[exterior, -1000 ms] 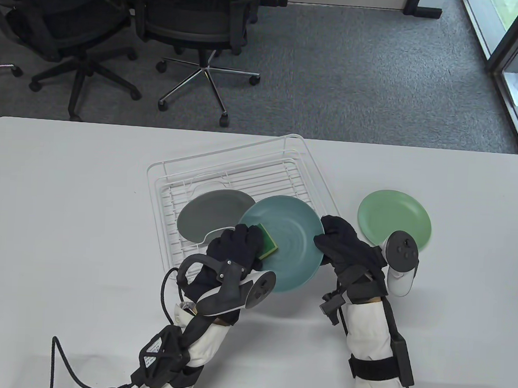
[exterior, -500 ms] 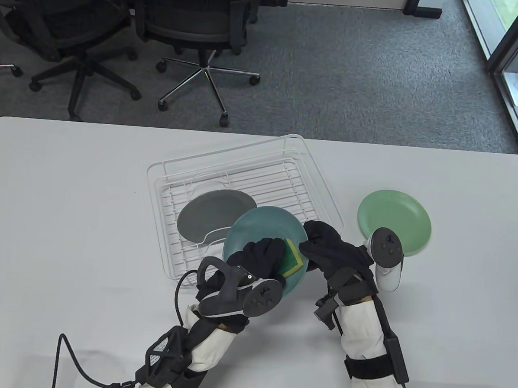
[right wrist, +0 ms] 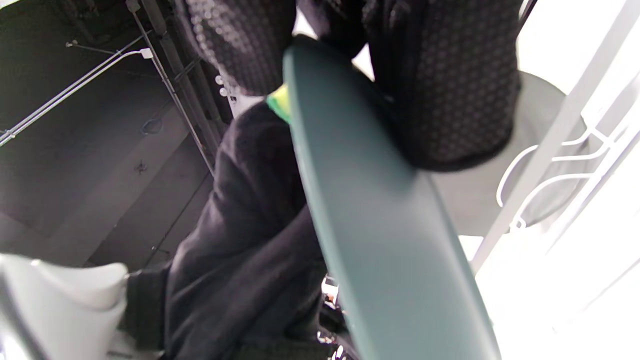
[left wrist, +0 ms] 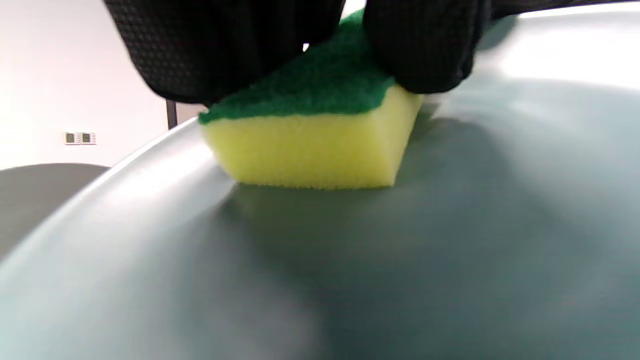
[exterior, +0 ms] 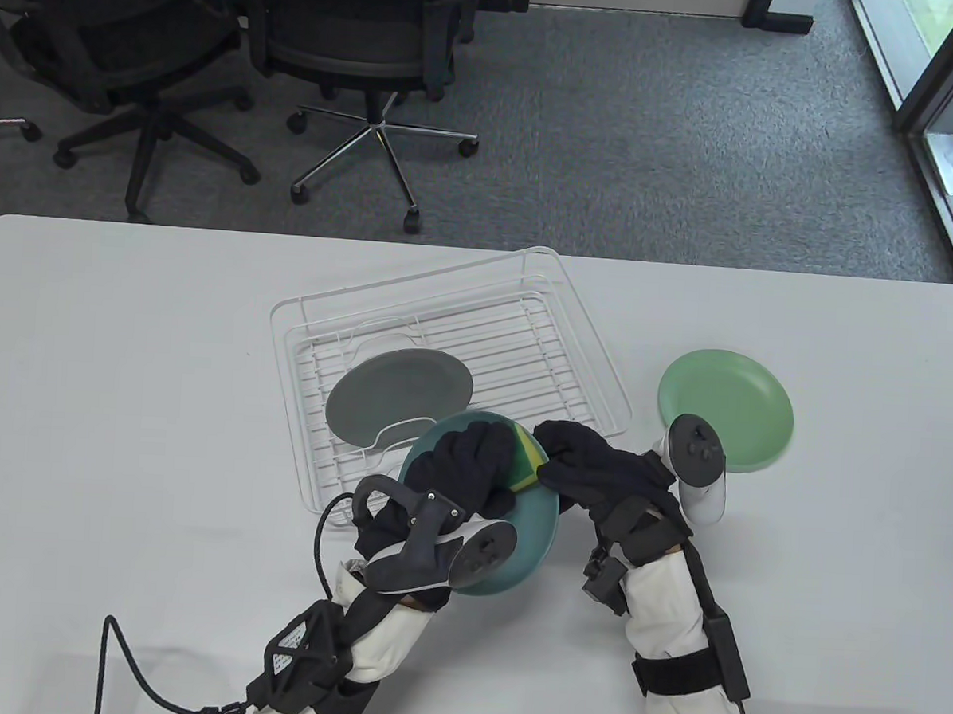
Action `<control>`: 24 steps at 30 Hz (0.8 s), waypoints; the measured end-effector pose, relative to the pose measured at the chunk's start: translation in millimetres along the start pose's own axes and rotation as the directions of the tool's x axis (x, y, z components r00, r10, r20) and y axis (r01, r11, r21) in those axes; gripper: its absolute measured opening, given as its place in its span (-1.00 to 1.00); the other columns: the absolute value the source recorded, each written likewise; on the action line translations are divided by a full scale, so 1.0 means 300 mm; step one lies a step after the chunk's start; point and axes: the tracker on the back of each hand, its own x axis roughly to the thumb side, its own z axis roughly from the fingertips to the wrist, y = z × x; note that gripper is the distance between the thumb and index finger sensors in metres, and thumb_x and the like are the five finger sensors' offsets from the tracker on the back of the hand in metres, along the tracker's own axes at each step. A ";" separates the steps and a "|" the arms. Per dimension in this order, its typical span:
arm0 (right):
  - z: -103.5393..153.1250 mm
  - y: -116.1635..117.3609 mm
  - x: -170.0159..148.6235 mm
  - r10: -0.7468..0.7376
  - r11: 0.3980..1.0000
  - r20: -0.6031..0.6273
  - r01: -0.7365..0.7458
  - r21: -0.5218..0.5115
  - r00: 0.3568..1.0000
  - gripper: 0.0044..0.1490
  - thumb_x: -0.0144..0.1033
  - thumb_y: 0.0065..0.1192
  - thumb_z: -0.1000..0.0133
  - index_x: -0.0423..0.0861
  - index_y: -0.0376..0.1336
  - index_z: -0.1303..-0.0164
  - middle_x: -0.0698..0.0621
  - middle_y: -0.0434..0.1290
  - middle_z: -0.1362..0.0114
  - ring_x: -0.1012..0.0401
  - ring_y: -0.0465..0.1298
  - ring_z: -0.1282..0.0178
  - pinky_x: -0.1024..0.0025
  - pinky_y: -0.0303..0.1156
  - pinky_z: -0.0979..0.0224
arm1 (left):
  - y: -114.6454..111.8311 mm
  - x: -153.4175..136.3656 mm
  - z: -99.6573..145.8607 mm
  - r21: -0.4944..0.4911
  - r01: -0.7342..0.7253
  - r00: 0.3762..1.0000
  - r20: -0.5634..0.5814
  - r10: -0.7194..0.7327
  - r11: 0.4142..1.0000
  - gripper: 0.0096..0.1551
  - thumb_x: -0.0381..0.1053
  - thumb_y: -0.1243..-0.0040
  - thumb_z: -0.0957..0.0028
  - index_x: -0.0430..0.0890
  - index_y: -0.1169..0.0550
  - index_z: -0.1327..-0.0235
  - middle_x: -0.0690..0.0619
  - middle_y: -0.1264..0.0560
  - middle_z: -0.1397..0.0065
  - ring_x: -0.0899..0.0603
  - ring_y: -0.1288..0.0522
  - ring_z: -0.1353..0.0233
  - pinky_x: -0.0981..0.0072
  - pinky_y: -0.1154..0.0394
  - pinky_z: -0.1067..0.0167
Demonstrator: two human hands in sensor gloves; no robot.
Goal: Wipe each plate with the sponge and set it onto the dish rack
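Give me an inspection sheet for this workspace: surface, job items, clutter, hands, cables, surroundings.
Surface: white table.
Job's things: teal plate tilted, held above the table at the near edge of the white wire dish rack; yellow and green sponge pressed on its face; grey plate lying in the rack; light green plate on the table right of the rack.
Clutter: nothing seen.
Grippers: left hand grips the sponge; right hand holds the teal plate's rim.
Cables: black cable runs from the left forearm across the table.
Surroundings: grey carpet, black office chairs, a glass door at right.
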 end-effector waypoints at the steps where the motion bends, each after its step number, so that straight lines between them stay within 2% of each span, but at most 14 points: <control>1: -0.001 0.000 -0.001 -0.003 1.000 0.006 0.003 0.013 1.000 -0.25 -0.40 0.22 -0.25 -0.50 0.05 -0.50 -0.67 0.26 -0.39 -0.31 0.55 -0.08 0.13 0.66 -0.06 | 0.004 -0.014 0.002 0.005 -0.002 1.000 -0.015 0.002 1.000 -0.09 0.16 -0.27 -0.04 -0.21 -0.29 -0.59 -0.21 -0.48 -0.51 -0.25 -0.62 -0.36 0.11 -0.66 -0.16; 7: 0.001 -0.004 0.005 -0.002 1.000 0.015 0.002 0.016 1.000 -0.26 -0.40 0.22 -0.26 -0.49 0.05 -0.50 -0.66 0.27 -0.39 -0.31 0.55 -0.08 0.13 0.65 -0.06 | 0.013 -0.068 0.008 0.020 0.061 0.992 -0.116 -0.058 0.998 -0.10 0.16 -0.27 -0.05 -0.23 -0.31 -0.58 -0.23 -0.49 -0.50 -0.26 -0.62 -0.35 0.09 -0.65 -0.15; 12: 0.021 -0.032 0.021 0.011 0.998 0.022 -0.009 -0.070 1.000 -0.27 -0.39 0.19 -0.28 -0.49 0.03 -0.50 -0.64 0.26 -0.40 -0.29 0.55 -0.09 0.14 0.65 -0.08 | -0.001 -0.093 0.004 -0.061 0.162 0.968 -0.184 -0.170 0.985 -0.09 0.16 -0.27 -0.06 -0.26 -0.31 -0.59 -0.25 -0.49 -0.50 -0.27 -0.62 -0.35 0.08 -0.65 -0.15; 19: 0.059 -0.094 0.016 -0.015 0.979 0.032 0.022 -0.202 0.999 -0.26 -0.38 0.16 -0.30 -0.48 0.00 -0.52 -0.63 0.24 -0.43 -0.29 0.54 -0.12 0.14 0.65 -0.12 | -0.006 -0.096 -0.001 -0.129 0.098 0.978 -0.172 -0.119 0.987 -0.11 0.16 -0.27 -0.07 -0.24 -0.33 -0.59 -0.26 -0.50 -0.50 -0.28 -0.62 -0.34 0.08 -0.65 -0.15; 24: 0.077 -0.117 0.012 -0.013 0.963 0.038 0.022 -0.268 0.999 -0.26 -0.38 0.14 -0.32 -0.47 -0.03 -0.53 -0.61 0.22 -0.45 -0.28 0.53 -0.15 0.15 0.64 -0.15 | -0.004 -0.075 -0.004 -0.134 0.073 0.987 -0.136 -0.091 0.988 -0.12 0.16 -0.27 -0.07 -0.23 -0.34 -0.59 -0.26 -0.50 -0.51 -0.28 -0.62 -0.35 0.07 -0.65 -0.16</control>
